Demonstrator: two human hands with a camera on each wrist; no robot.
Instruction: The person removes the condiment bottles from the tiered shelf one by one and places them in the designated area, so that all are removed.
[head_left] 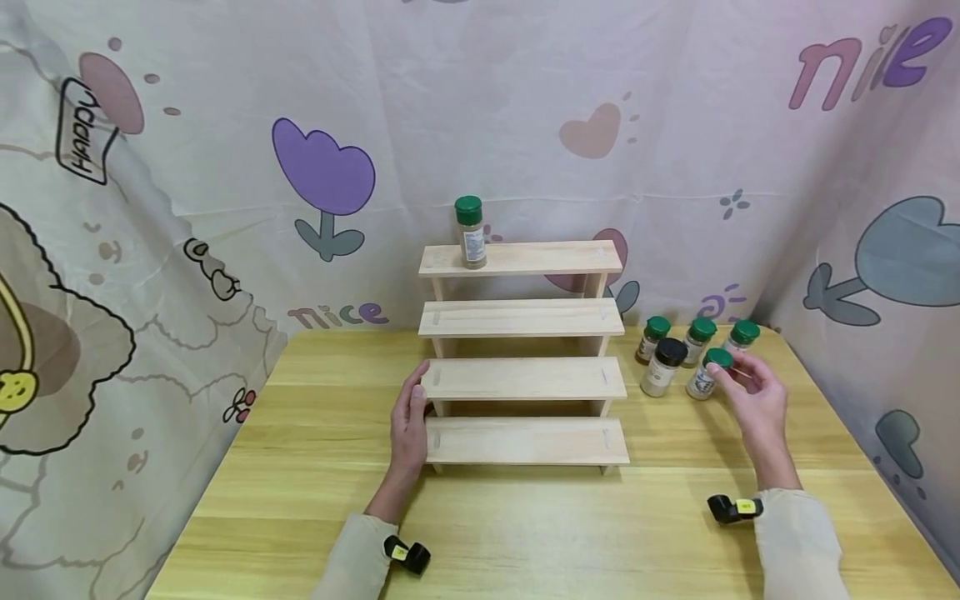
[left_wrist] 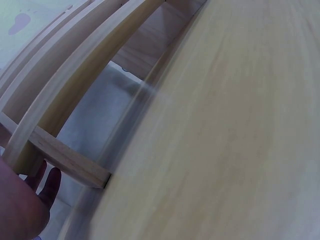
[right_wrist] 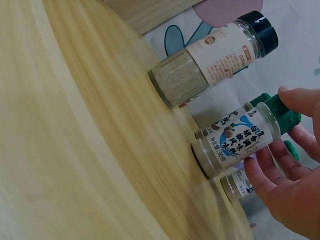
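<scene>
In the head view, a pale wooden tiered rack stands on the table. My left hand rests against its left end, beside the lower two shelves; in the left wrist view, fingertips show beneath a shelf board near the wooden support. My right hand pinches a green-lidded spice jar to the right of the rack. The right wrist view shows the thumb on its green lid and fingers along its labelled side, with the jar's base close to the tabletop.
A black-lidded jar stands just left of the held jar. Behind them are green-lidded jars, one nearest the rack. Another green-lidded jar stands on the top shelf, left side. Printed cloth hangs behind the table.
</scene>
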